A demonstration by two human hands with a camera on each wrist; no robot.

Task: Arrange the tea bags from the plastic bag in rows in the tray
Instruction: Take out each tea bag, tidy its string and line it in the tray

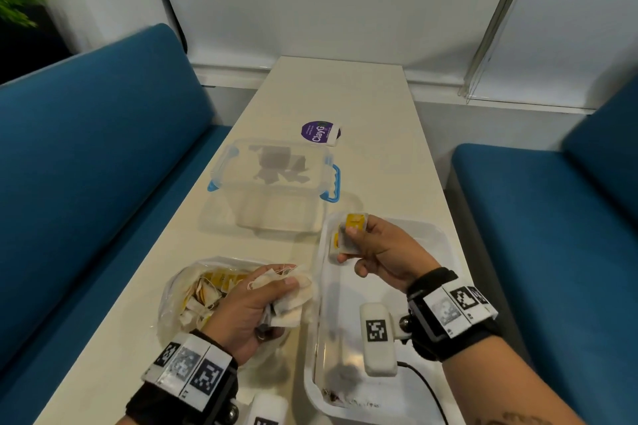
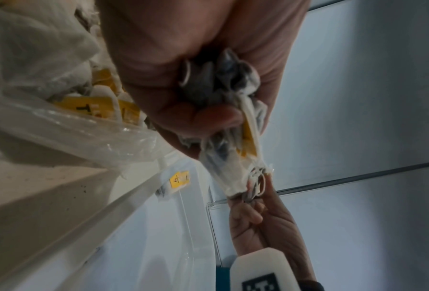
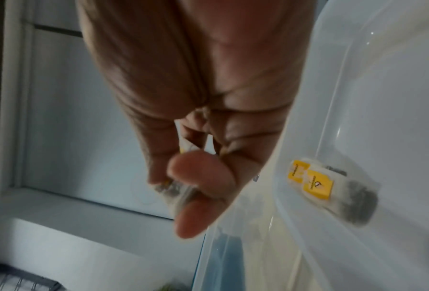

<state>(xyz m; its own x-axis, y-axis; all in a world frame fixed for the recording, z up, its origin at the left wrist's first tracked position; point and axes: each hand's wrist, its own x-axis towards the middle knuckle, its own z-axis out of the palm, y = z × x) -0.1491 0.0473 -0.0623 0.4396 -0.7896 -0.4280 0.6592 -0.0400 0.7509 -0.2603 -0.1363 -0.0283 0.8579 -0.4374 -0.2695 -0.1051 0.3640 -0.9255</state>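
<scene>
- On the left of the desk (image 1: 262, 107), the plastic bag (image 1: 179, 290) lies open and slumped, with many tea bags (image 1: 207, 293) and their yellow tags visible through the film. By the look of it, most of the stock is yet to be moved.
- Over the bag's mouth, the left hand (image 1: 248, 307) is clenched around a bunch of tea bags (image 1: 293, 300). Their strings stick out past the fingers, and the left wrist view shows the paper crumpled in the palm.
- Beyond the bag, further along the desk, stands a clear lidded box with blue clips (image 1: 276, 179). Behind it lies a purple round sticker (image 1: 319, 132).
- To the right of the bag lies the tray (image 1: 445, 235), a shallow translucent one, its left rim just beside the bag.
- Over the tray's far left corner, the right hand (image 1: 379, 252) pinches a single tea bag (image 1: 352, 235) between thumb and fingers, held upright with its yellow tag on top.
- On the tray floor near that corner, the right wrist view shows placed tea bags (image 3: 332, 193) overlapping, two yellow tags showing. I cannot tell whether more lie under the hand.
- Judging from this, the first row has barely begun: the rest of the tray floor looks bare apart from some dark specks at its near end (image 1: 331, 397), and nearly all rows remain to be laid.
</scene>
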